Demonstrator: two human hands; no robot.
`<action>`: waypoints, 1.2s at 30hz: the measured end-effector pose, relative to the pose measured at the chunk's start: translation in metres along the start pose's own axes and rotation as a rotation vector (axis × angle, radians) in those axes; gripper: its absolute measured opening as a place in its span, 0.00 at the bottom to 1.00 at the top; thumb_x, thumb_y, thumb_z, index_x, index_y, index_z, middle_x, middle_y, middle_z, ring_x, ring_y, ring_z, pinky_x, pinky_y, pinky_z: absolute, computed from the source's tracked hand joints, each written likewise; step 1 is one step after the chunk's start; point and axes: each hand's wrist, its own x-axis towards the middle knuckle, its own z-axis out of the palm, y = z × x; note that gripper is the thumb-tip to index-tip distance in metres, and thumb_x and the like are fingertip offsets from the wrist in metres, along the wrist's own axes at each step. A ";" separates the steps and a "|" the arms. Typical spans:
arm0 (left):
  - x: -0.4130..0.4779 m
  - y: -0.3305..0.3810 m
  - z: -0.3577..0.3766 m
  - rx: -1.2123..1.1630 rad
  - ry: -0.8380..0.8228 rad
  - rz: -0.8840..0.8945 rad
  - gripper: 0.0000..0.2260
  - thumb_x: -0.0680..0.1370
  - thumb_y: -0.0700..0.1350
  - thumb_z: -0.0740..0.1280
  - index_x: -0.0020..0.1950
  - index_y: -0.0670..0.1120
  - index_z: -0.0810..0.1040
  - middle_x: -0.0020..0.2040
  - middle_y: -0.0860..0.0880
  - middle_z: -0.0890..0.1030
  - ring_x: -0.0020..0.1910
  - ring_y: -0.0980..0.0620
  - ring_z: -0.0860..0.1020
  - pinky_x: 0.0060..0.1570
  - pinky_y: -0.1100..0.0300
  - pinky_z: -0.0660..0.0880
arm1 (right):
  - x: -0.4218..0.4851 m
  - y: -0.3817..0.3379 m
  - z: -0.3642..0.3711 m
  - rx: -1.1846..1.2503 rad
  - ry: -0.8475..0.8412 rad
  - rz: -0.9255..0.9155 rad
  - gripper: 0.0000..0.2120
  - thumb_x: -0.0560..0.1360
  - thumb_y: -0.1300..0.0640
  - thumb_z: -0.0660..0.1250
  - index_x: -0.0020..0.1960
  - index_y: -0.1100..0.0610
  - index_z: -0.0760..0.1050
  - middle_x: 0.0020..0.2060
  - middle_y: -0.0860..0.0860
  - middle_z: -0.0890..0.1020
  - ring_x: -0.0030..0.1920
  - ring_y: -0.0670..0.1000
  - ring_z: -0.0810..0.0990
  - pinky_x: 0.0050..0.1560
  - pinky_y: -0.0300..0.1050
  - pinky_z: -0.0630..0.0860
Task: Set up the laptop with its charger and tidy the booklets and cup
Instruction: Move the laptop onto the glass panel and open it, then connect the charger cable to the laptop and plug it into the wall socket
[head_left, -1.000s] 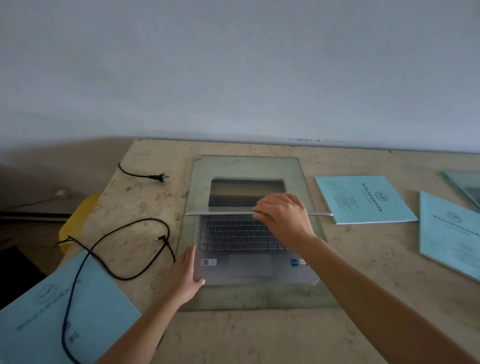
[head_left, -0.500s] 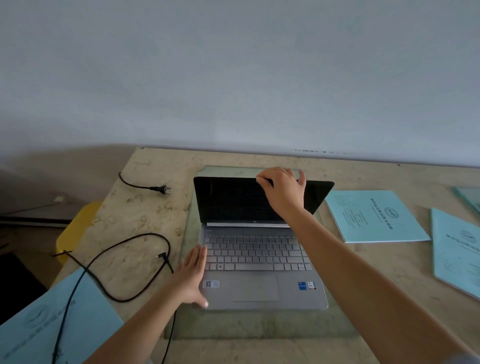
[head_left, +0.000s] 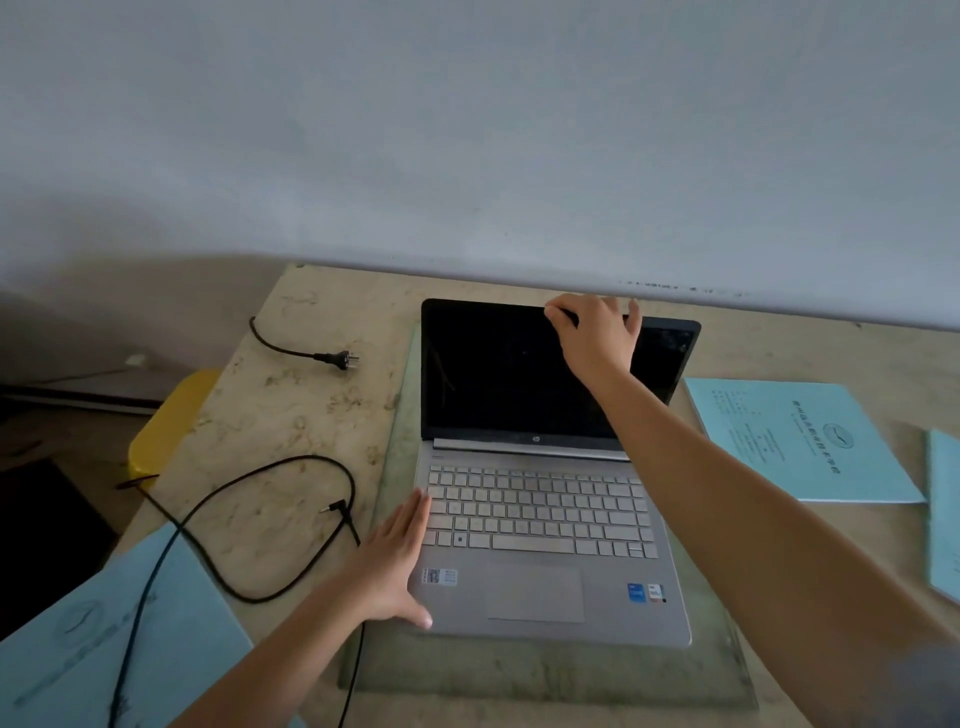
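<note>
head | laptop (head_left: 535, 514) open, screen facing camera | long axis left-right

The laptop (head_left: 545, 551) stands open on a pad (head_left: 519, 670) on the table (head_left: 291, 405). Left of the laptop lies the charger cable (head_left: 340, 508), its mains plug (head_left: 337, 358) farther back. Front-left of the laptop, the cable crosses the near booklet (head_left: 197, 623). Right of the laptop lies the second booklet (head_left: 800, 441), and the third booklet (head_left: 943, 514) beyond it
</note>
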 end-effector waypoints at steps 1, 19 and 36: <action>0.001 -0.001 0.001 -0.009 0.002 0.004 0.61 0.65 0.56 0.75 0.68 0.48 0.23 0.68 0.54 0.24 0.76 0.51 0.37 0.75 0.56 0.49 | 0.001 0.000 0.001 0.002 0.003 -0.001 0.13 0.79 0.48 0.57 0.52 0.47 0.80 0.48 0.48 0.83 0.62 0.53 0.72 0.74 0.56 0.44; -0.017 -0.026 0.015 -0.311 0.352 0.043 0.43 0.73 0.57 0.67 0.77 0.52 0.41 0.78 0.56 0.44 0.77 0.54 0.54 0.73 0.62 0.57 | -0.031 -0.051 -0.011 0.254 0.244 -0.298 0.15 0.73 0.61 0.63 0.58 0.52 0.76 0.58 0.47 0.78 0.60 0.49 0.73 0.61 0.46 0.72; -0.047 -0.111 0.017 -0.349 0.598 -0.323 0.39 0.74 0.55 0.67 0.77 0.45 0.49 0.78 0.47 0.54 0.77 0.49 0.52 0.75 0.53 0.55 | -0.170 -0.120 0.166 -0.162 -0.855 -0.347 0.18 0.76 0.49 0.62 0.64 0.48 0.64 0.55 0.51 0.78 0.51 0.57 0.80 0.47 0.50 0.74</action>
